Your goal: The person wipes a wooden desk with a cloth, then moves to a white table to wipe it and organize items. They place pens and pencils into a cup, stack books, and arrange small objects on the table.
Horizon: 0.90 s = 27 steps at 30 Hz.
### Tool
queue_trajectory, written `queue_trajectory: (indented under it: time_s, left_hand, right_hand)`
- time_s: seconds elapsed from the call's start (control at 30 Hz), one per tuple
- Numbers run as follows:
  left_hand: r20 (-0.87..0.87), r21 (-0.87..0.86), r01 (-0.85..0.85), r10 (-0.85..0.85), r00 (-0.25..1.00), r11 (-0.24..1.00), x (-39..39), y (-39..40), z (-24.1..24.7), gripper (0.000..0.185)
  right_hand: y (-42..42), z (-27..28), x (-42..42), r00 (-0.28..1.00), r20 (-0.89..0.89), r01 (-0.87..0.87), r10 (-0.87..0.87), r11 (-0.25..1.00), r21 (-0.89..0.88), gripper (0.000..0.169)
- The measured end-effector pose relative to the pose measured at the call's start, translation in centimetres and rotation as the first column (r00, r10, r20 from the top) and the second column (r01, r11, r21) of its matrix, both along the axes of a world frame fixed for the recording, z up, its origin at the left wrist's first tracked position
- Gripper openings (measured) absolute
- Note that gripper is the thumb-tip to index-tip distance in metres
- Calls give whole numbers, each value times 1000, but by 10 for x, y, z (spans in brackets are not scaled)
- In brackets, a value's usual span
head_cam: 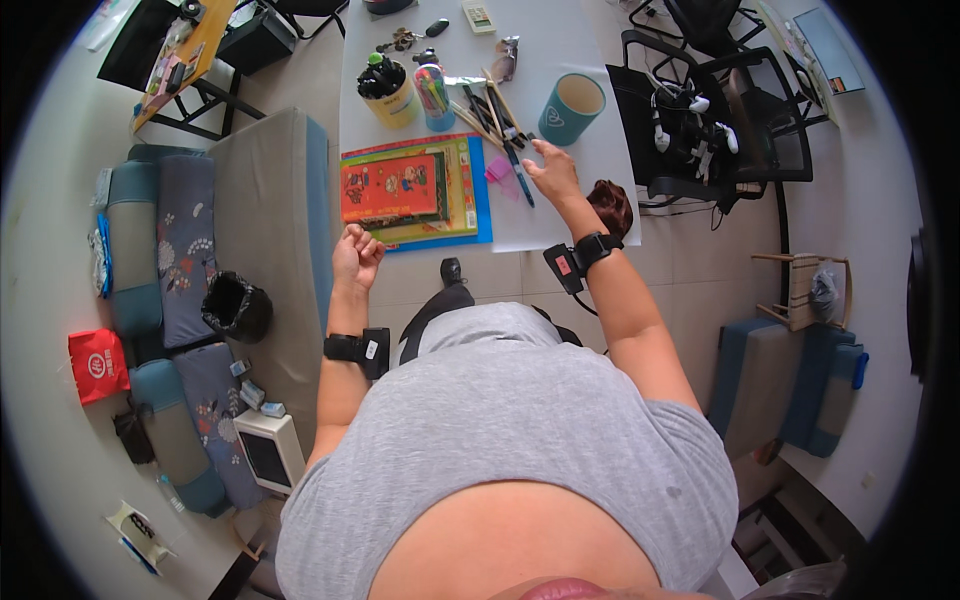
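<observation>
My left hand [358, 256] is at the table's front edge, its fingers curled in and nothing seen in them. Just beyond it lies a stack of books with a red-covered one [397, 186] on top, over a blue folder [484, 202]. My right hand [553, 171] reaches over the white table, fingers apart and empty. Close to its fingertips are a blue pen [519, 176] and several dark pens and wooden pencils [491, 112]. A teal cup [570, 112] stands upright just beyond this hand. Pink sticky notes [498, 170] lie between the books and the pen.
A yellow pen cup [391, 101] and a clear container of coloured pens [433, 97] stand behind the books. Farther back are keys [403, 39], a calculator [478, 16] and sunglasses [505, 58]. A dark brown bundle [611, 206] sits by my right forearm. An office chair [705, 120] flanks the table.
</observation>
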<state>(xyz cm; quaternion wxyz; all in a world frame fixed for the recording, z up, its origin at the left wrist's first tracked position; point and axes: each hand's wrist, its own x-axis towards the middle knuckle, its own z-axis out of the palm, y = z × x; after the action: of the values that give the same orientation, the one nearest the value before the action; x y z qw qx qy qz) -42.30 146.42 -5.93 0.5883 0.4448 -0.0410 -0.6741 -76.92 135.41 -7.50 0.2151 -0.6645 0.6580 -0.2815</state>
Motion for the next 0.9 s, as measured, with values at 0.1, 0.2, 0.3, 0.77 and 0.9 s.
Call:
queue_trajectory:
  time_s: [0.1, 0.2, 0.3, 0.77, 0.9]
  left_hand:
    - [5, -15, 112, -112, 994, 994, 16, -56, 4, 22]
    - [87, 39, 183, -185, 979, 982, 18, -105, 6, 21]
    - [81, 39, 250, -252, 964, 968, 21, -147, -3, 21]
    - [61, 135, 234, -244, 968, 963, -18, -218, -19, 20]
    - [56, 147, 213, -223, 973, 966, -26, -231, -19, 21]
  right_hand:
    - [-34, -6, 27, 997, -73, 22, -22, 1000, 0, 48]
    - [-66, -9, 53, 990, -136, 43, -32, 996, 77, 56]
    - [-101, -15, 69, 988, -144, 67, -61, 997, 35, 63]
    - [-221, -27, 102, 891, -453, 216, 12, 868, 447, 92]
    - [-234, -23, 101, 901, -433, 248, -26, 850, 465, 71]
